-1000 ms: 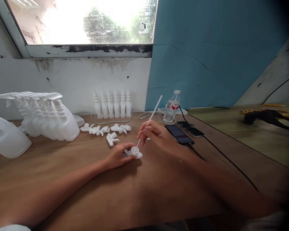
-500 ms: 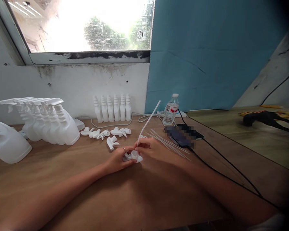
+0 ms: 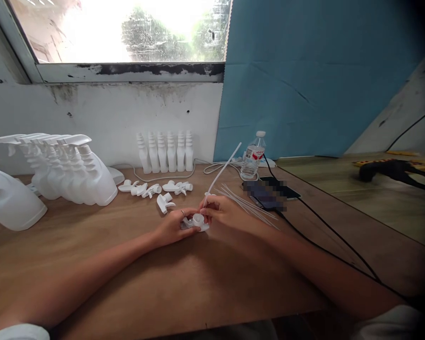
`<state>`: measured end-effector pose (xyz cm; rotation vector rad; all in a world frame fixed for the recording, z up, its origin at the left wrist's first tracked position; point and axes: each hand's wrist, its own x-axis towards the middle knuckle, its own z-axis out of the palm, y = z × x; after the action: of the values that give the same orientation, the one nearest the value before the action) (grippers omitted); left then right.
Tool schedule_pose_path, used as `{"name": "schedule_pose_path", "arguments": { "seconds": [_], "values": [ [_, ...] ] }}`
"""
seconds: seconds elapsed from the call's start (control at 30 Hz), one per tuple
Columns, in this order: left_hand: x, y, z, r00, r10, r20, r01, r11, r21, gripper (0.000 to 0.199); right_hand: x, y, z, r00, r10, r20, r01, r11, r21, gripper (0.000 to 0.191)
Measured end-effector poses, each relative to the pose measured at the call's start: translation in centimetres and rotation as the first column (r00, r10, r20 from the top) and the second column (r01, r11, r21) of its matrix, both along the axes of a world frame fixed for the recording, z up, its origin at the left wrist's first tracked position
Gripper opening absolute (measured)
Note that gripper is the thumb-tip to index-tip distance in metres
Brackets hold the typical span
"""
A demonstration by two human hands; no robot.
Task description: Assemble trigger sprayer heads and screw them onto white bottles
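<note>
My left hand (image 3: 172,226) is closed around a white spray trigger head (image 3: 198,221), whose round collar faces up. Just right of it, my right hand (image 3: 217,209) pinches a thin white plastic tube (image 3: 224,167) near its lower end. The tube leans up and to the right, and its bottom tip is hidden by the fingers. Several loose white trigger heads (image 3: 165,202) lie on the table beyond my left hand. Several more thin tubes (image 3: 250,204) lie to the right of my right hand.
White spray bottles (image 3: 99,182) stand at the left, with another bottle (image 3: 14,200) nearer. Several narrow white bottles (image 3: 170,153) line the wall. A water bottle (image 3: 252,160), phones (image 3: 264,193) and a black cable (image 3: 326,241) are on the right of the wooden table (image 3: 127,283).
The right hand has shifted slightly, and the tube now leans more to the right, its lower end a little farther from the trigger head's collar. The view has tilted slightly.
</note>
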<state>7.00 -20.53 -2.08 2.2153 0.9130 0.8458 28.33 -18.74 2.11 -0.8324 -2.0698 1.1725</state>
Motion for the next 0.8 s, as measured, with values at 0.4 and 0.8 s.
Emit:
{"name": "schedule_pose_path", "arguments": {
  "seconds": [0.4,0.8],
  "values": [
    [0.0,0.4,-0.3,1.000,0.019,-0.016,-0.019,0.999,0.045,0.042,-1.6,-1.6,0.9,0.975,-0.089,0.205,0.032,0.963,0.267,0.016],
    [-2.7,3.6,5.2,0.962,0.188,-0.198,-0.128,0.951,0.283,0.043,-0.5,-1.4,0.0,0.982,-0.095,0.166,0.044,0.957,0.286,0.013]
  ]
}}
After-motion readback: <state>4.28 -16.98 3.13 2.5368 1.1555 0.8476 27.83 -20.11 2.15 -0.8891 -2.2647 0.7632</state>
